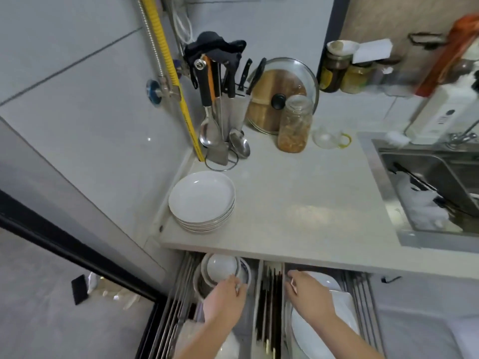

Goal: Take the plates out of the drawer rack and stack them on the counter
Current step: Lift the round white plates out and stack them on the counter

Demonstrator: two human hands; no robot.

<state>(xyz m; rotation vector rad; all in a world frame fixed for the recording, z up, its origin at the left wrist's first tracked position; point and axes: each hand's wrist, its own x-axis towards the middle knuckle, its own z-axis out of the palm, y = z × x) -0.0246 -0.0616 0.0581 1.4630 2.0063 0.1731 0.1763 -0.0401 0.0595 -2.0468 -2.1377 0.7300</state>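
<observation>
Both forearms are reaching up from the bottom edge into the open drawer rack (363,301). The left hand (225,297) is curling its fingers round the bowls (223,268), lower centre. The right hand (308,294) is lying over upright plates (344,307); its grip cannot be judged. Above, a plate stack (202,200) is sitting on the counter (311,203).

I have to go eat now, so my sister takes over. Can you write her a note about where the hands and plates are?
Left hand: down in the drawer rack, fingers at the rim of the nested bowls; grip unclear.
Right hand: reaching over the standing plates on the drawer's right side, fingers relaxed, holding nothing.
Done: a stack of white plates sits on the counter near the wall.
Left: lift out the remaining plates and add them to the stack.
</observation>
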